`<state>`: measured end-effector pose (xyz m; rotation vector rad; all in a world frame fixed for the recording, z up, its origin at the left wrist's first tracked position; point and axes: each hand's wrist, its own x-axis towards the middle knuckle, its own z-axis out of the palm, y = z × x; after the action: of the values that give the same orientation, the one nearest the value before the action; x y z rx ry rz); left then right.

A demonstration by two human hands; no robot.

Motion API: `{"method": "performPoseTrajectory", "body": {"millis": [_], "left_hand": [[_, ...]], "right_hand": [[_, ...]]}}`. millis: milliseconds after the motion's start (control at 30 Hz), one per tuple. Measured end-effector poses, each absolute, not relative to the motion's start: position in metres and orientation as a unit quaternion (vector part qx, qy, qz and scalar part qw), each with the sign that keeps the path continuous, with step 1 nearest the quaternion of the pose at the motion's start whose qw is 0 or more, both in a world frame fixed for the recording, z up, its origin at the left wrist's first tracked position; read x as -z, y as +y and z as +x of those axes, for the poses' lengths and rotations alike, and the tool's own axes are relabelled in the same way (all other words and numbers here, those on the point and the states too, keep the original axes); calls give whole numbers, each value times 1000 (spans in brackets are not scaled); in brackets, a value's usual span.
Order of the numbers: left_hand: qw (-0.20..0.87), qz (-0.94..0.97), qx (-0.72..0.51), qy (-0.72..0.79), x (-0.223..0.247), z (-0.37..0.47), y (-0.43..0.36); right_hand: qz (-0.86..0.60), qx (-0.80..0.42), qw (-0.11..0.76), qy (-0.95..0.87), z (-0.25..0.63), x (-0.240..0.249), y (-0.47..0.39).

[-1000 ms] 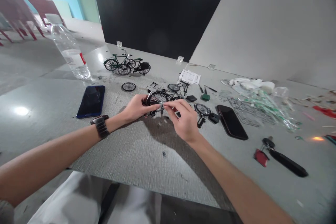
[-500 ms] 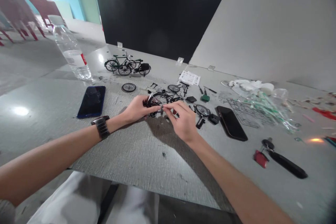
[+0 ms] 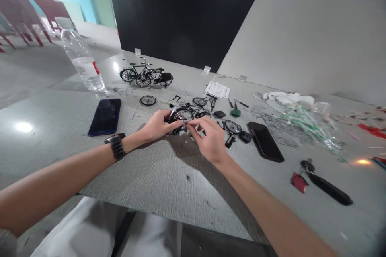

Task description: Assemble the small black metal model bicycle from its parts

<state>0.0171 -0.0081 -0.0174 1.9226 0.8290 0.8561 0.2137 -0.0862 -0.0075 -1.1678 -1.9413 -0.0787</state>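
grey table [image 3: 150,176] | 2 model bicycles [image 3: 142,80] standing | left hand [image 3: 157,125] gripping 1 wheeled model [image 3: 184,113] | right hand [image 3: 213,139] pinched, contents unclear

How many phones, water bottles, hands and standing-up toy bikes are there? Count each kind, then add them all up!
Phones: 2
Water bottles: 1
Hands: 2 (left hand, right hand)
Standing-up toy bikes: 2
Total: 7

The left hand [image 3: 157,125] holds a part-built model bicycle [image 3: 185,113], and the right hand [image 3: 211,136] pinches at its near side. Beyond that model, leftward, stand a green bicycle [image 3: 129,75] and a black bicycle [image 3: 166,76]; a blue phone [image 3: 104,118] lies left of it, a black phone [image 3: 265,141] right.
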Motion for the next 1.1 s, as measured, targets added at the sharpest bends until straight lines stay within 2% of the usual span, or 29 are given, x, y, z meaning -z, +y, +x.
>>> {"method": "performPoseTrajectory", "body": {"millis": [167,567,1100], "left_hand": [[417,777,-349,316,16,17,-9],[263,825,-376,330,14,26,-24],[292,804,-371,363,12,26,-26]], "right_hand": [[-459,40,427,-778,212,7,-86],[-428,25,473,-769,197,-3,-98],[-490,-36,475,-731,202,1,-93]]}}
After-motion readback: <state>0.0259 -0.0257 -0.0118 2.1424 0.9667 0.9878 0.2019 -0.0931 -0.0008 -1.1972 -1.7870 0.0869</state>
